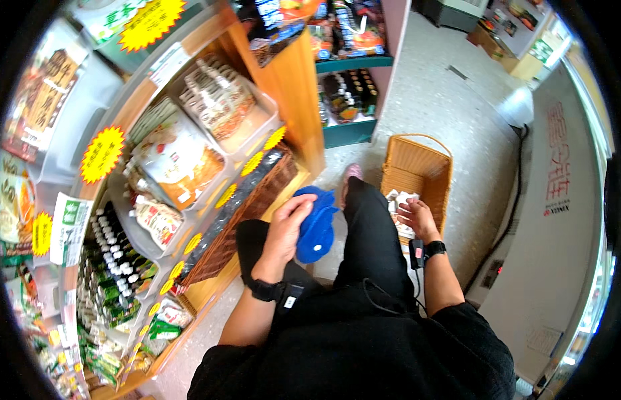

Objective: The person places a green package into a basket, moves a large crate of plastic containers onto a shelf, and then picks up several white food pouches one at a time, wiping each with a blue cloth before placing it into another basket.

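Note:
My left hand [282, 227] grips a folded blue cloth [315, 227] with a scalloped edge, the thumb lying along its top. Beyond my knees, a rectangular tan wicker basket [424, 186] with a loop handle stands on the floor. Small white packets [401, 227] are at its near left end. Over them is my right hand [418, 217], its fingers apart and slightly curled with nothing held. Whether its fingertips touch the packets I cannot tell.
On my left rises a shelf of clear plastic bins [240, 150] with food pouches and yellow price tags. A brown wicker tray [240, 215] juts out low. A white cabinet [535, 240] stands at the right, with a black cable [515, 200] along it. Ahead is another shelf [353, 65].

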A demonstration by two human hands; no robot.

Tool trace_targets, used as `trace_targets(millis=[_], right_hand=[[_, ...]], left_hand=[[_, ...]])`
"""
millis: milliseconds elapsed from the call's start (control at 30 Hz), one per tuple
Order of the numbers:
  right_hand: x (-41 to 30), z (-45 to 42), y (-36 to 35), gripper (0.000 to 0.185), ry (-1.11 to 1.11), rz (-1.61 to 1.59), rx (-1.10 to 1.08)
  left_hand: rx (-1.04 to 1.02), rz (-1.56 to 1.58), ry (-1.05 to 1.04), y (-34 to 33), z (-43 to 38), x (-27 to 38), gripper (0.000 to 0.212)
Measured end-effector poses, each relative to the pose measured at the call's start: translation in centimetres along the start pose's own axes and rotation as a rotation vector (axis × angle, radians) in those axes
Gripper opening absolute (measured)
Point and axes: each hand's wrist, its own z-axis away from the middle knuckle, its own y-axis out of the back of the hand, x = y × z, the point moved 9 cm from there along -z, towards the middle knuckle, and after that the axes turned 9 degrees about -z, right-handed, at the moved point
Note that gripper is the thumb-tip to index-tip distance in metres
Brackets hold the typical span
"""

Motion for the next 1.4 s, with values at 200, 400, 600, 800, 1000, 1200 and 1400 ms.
trace_targets(millis=[200, 400, 600, 800, 1000, 1200, 1400], right_hand=[[0.8, 7.3, -18.4, 0.053, -0.161, -0.113, -0.752], [4.4, 6.3, -21.3, 0.036, -0.272, -0.133, -0.7], [5.4, 3.7, -16.8, 0.03, -0.237, -0.188, -0.543], [5.8, 2.8, -16.4, 0.029, -0.247, -0.28, -0.508], [5.9, 2.4, -16.1, 0.03, -0.251, -0.322, -0.518], [5.0, 3.5, -16.7, 0.031, -0.167, -0.281, -0.516], [-1.3, 8.2, -21.1, 0.036, 0.115, -0.185, -0.569]], left_hand=[[-0.065, -0.063, -0.079, -2.2, -1.5, 0.7, 0.027], [0.01, -0.313, -0.089, 1.3, -4.5, 3.5, 0.047], [0.638, -0.68, -0.355, 15.1, -9.0, 12.5, 0.049], [0.765, -1.231, -0.367, 17.8, -12.5, 15.3, 0.052], [0.802, -1.496, -0.157, 18.4, -14.3, 14.6, 0.024], [0.742, -0.966, -0.444, 17.5, -11.2, 17.0, 0.02], [0.493, -0.321, -0.561, 12.2, -4.7, 16.0, 0.02]])
